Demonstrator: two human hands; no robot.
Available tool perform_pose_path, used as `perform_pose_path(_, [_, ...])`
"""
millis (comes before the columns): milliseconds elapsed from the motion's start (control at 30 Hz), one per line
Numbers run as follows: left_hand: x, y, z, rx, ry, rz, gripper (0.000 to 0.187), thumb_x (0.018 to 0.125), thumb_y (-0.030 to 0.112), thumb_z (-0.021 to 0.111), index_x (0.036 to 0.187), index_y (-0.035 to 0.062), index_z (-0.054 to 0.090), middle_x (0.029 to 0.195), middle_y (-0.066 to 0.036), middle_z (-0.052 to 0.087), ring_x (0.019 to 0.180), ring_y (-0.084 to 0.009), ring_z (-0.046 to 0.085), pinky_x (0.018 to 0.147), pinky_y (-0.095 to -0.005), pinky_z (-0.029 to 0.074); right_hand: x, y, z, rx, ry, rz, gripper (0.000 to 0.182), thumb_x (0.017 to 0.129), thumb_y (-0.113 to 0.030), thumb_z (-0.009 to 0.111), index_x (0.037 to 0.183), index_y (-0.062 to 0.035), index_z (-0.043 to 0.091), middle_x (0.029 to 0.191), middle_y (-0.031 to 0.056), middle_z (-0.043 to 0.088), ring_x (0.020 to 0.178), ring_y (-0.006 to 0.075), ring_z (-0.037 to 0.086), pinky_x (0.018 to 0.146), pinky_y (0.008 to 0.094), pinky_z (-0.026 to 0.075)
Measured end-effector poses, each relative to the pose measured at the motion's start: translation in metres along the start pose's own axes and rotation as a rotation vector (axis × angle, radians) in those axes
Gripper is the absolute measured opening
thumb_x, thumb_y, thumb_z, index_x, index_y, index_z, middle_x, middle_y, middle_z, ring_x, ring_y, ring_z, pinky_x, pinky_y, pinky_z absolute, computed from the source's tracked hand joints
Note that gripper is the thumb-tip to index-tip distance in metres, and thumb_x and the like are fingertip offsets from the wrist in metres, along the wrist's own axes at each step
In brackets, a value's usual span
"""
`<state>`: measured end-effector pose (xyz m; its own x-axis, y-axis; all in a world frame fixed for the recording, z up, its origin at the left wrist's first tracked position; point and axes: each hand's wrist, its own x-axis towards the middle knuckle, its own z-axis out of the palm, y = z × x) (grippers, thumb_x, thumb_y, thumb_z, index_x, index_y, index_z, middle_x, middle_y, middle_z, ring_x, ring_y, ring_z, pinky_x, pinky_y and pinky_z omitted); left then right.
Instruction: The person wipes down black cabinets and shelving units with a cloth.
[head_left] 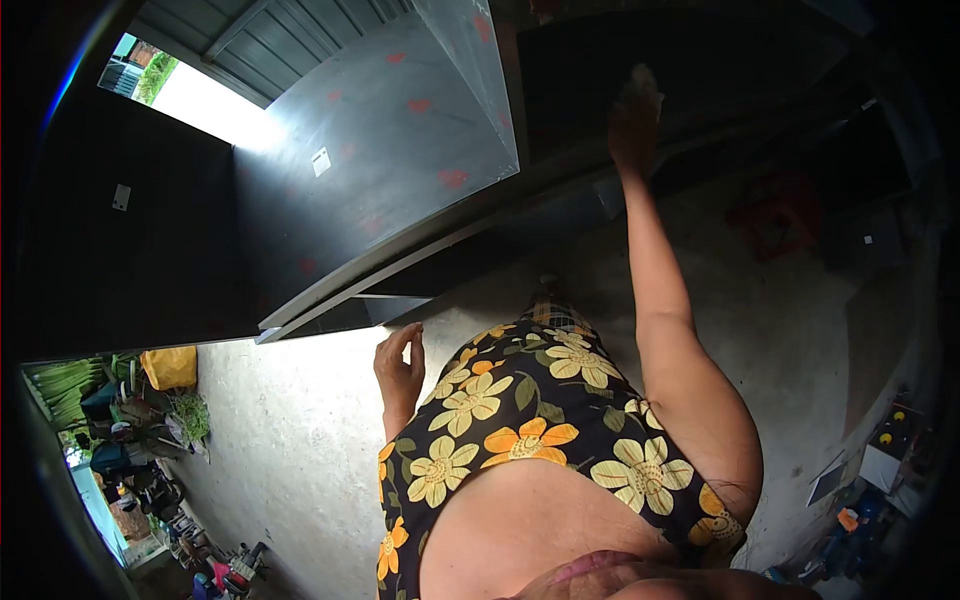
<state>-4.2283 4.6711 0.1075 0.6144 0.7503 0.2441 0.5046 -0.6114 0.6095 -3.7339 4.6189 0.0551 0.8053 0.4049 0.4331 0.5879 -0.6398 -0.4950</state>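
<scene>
While stretched well forward for reach, seems, in dim light, to grip a pale crumpled cloth point(643, 86) in the right hand's point(632, 135) closed fingers by the dark cabinet point(385, 140), leaving the left hand point(400, 372) empty, half-curled below, as if for balance.

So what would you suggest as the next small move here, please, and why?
I'd perhaps rest the left hand lightly on the near edge of the dark cabinet. It looks empty and hovers close to that edge, while the right hand is stretched far out with what looks like a pale cloth, so some support might help.
</scene>
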Motion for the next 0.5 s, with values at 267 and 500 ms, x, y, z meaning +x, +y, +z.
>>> perform_pose_path(267, [0.01, 0.013, 0.004, -0.046, 0.007, -0.068, 0.009, 0.083, 0.003, 0.062, 0.092, 0.0036, 0.065, 0.088, -0.009, 0.068, 0.08, -0.0264, 0.064, 0.073, -0.0339, 0.047, -0.059, -0.071, -0.045, 0.13, -0.363, -0.835, 0.043, 0.088, -0.026, 0.052, 0.126, -0.0045, 0.05, 0.131, 0.0191, 0.048, 0.128, 0.0347, 0.038, 0.106, 0.0438, 0.031])
perform_pose_path(500, [0.024, 0.034, 0.003, -0.054, 0.021, -0.039, 0.011, 0.083, 0.003, 0.062, 0.093, 0.0047, 0.065, 0.088, -0.009, 0.068, 0.081, -0.0268, 0.064, 0.074, -0.0347, 0.047, 0.019, -0.031, -0.036, -0.332, -0.143, -0.438, 0.04, 0.09, -0.023, 0.05, 0.124, -0.0032, 0.05, 0.127, 0.0204, 0.05, 0.121, 0.0383, 0.043, 0.105, 0.0462, 0.03])
